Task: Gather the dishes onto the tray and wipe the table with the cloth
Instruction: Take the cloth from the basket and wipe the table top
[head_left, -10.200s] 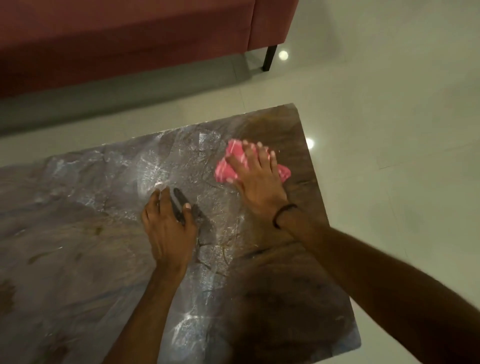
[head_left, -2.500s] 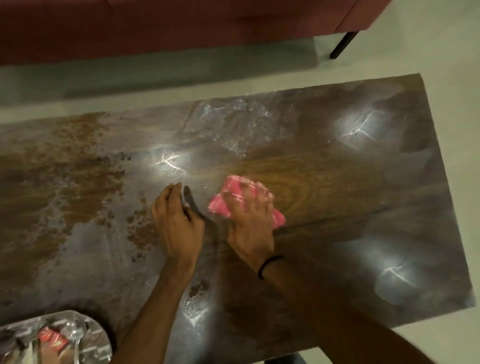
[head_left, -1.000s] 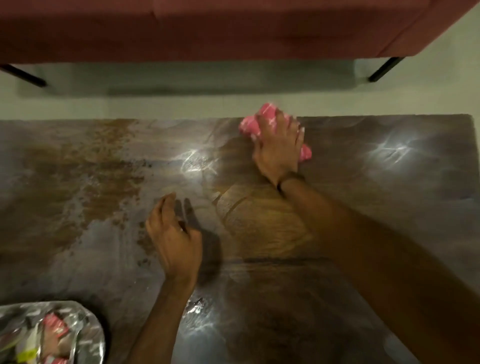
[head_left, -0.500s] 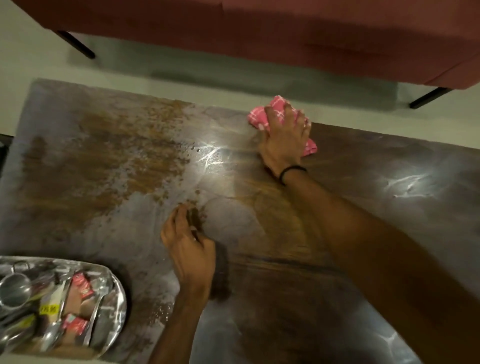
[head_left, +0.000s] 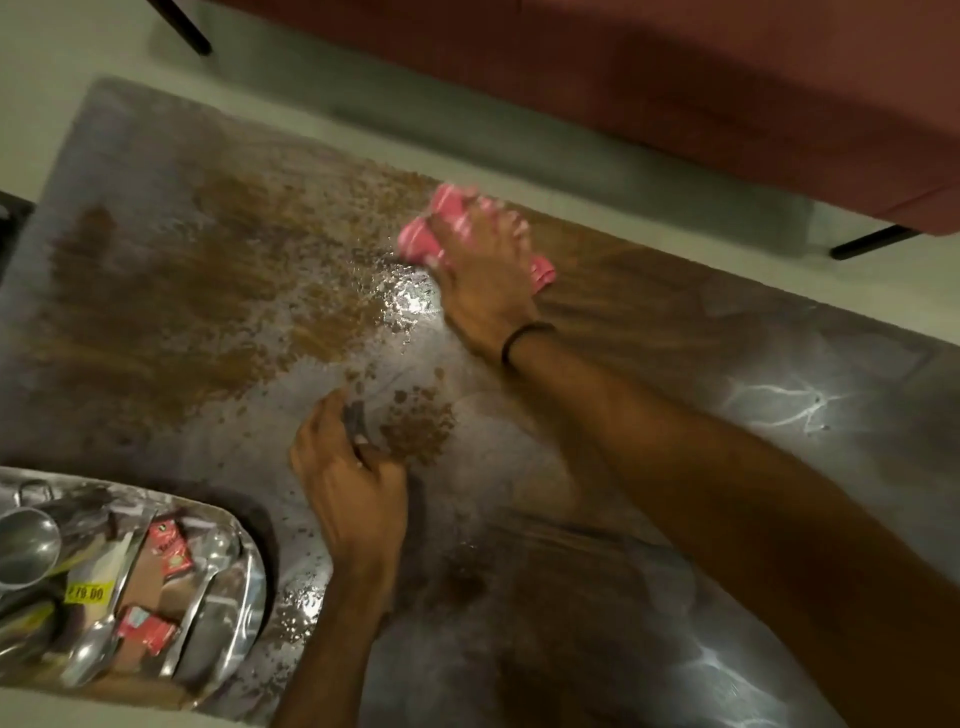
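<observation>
My right hand (head_left: 480, 275) presses a bunched pink cloth (head_left: 423, 236) flat on the dark glossy table (head_left: 649, 467), near its far edge. My left hand (head_left: 345, 480) rests on the tabletop nearer to me, fingers apart, holding nothing. A steel tray (head_left: 249, 577) stands at the near left corner. It carries a steel cup (head_left: 26, 543), spoons (head_left: 200, 592) and red sachets (head_left: 169, 548). Brown crumbs and smears (head_left: 208, 291) cover the table's left half, just left of the cloth.
A dark red sofa (head_left: 675, 88) on black legs (head_left: 872, 241) stands beyond the table's far edge, with a strip of pale floor (head_left: 597, 171) between them. The table's right part shows light glare.
The cloth under my right hand has slid left and slightly toward me, to the edge of the crumbs. The view has swung left, so more of the tray shows. My left hand stays planted.
</observation>
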